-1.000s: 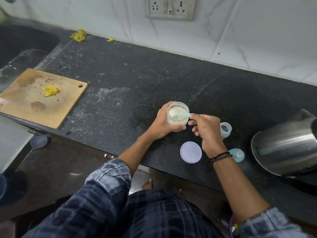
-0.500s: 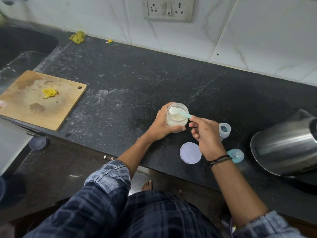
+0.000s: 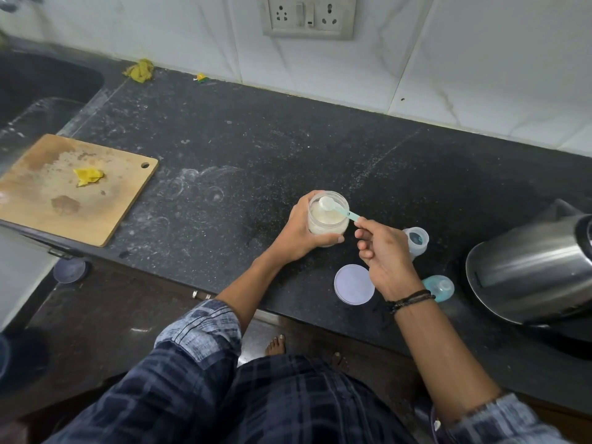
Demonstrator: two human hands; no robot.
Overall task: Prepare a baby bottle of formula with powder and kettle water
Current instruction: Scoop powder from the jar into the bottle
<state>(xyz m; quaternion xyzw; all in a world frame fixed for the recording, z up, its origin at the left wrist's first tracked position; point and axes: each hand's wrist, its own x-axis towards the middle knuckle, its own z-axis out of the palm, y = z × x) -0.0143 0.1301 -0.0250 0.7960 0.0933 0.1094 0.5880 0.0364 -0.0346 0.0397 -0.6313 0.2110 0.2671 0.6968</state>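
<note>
Left hand (image 3: 296,233) grips open jar (image 3: 328,217), pale powder inside; right hand (image 3: 386,256) pinches scoop (image 3: 333,206), powder-filled, over jar mouth, frame centre.

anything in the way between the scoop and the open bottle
Nothing visible does. The right hand holds the scoop over the powder jar; the open bottle stands just right of that hand, and the round lid lies nearer the counter edge, off the path.

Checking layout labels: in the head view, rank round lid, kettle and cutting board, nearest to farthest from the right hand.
1. Round lid, beside the right hand.
2. Kettle, far right.
3. Cutting board, far left.
</note>
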